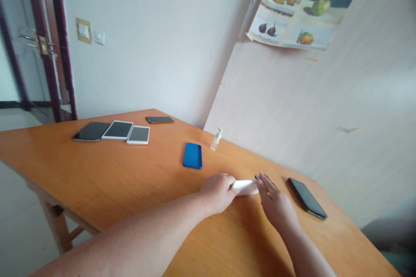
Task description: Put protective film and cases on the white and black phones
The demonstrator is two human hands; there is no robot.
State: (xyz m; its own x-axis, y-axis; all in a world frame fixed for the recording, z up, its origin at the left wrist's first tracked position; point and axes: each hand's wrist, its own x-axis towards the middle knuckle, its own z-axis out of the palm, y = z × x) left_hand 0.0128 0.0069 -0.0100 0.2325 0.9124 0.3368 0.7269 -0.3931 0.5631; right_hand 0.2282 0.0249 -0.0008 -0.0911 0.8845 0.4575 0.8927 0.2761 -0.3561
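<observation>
Over the table, a thin white slab (246,185), which looks like a phone seen nearly edge-on, spans the space between both hands. My left hand (218,190) is closed round its left end, the thumb along the top. At the right end my right hand (276,201) presses close-set fingers against it; their undersides are hidden. A small dark bit shows by the right fingertips. Beyond the left hand lies a blue phone case (193,156), inside facing up. Behind that stands a clear pump bottle (216,140). To the right of the right hand rests a black phone (307,198).
The wooden table (130,177) meets the wall at the back and a leaning board (292,108) at the right. At the far left lie a dark tablet (92,131), a white tablet (117,130) and a smaller white device (138,135). Another dark phone (160,119) is near the back corner.
</observation>
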